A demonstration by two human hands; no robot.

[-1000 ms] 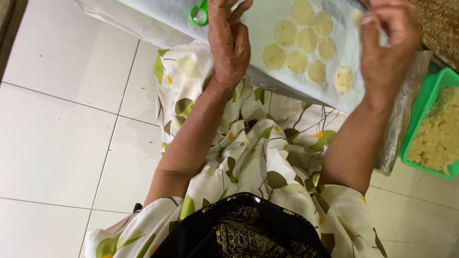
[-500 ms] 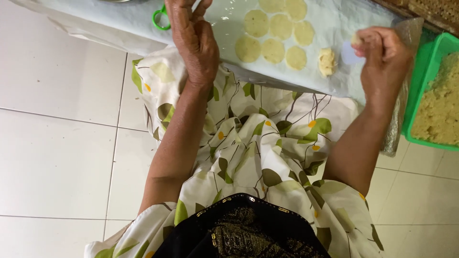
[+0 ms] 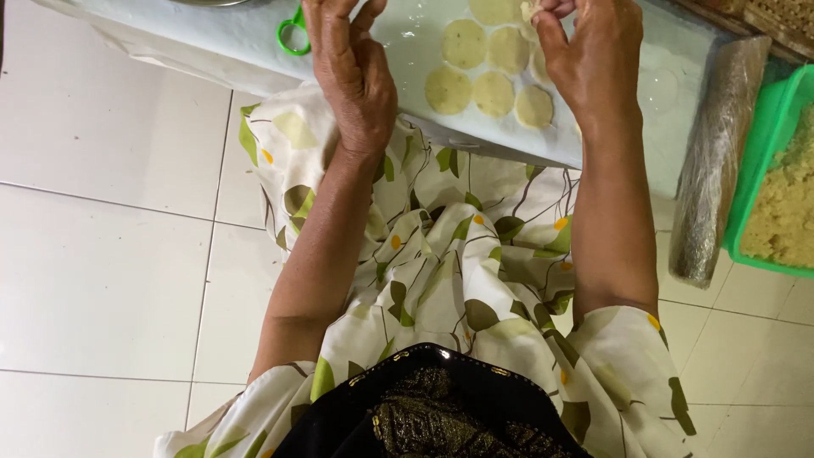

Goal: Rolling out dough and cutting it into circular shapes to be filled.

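Note:
Several flat round dough discs (image 3: 494, 92) lie on a white plastic-covered board (image 3: 407, 34) across my lap. My right hand (image 3: 589, 59) is over the discs at the top, its fingertips pinched on a small piece of dough (image 3: 532, 8). My left hand (image 3: 352, 68) rests on the board left of the discs, fingers apart and holding nothing, beside a green ring-shaped cutter (image 3: 294, 36).
A rolling pin wrapped in plastic (image 3: 712, 161) lies at the board's right end. A green tray (image 3: 750, 174) holding crumbly pale dough (image 3: 788, 212) sits at the far right. White floor tiles (image 3: 102, 254) lie to the left, and my leaf-patterned dress (image 3: 449, 254) is below.
My right hand has moved left with the dough piece, from the board's right end to above the discs. The view has shifted, so the board sits higher in frame.

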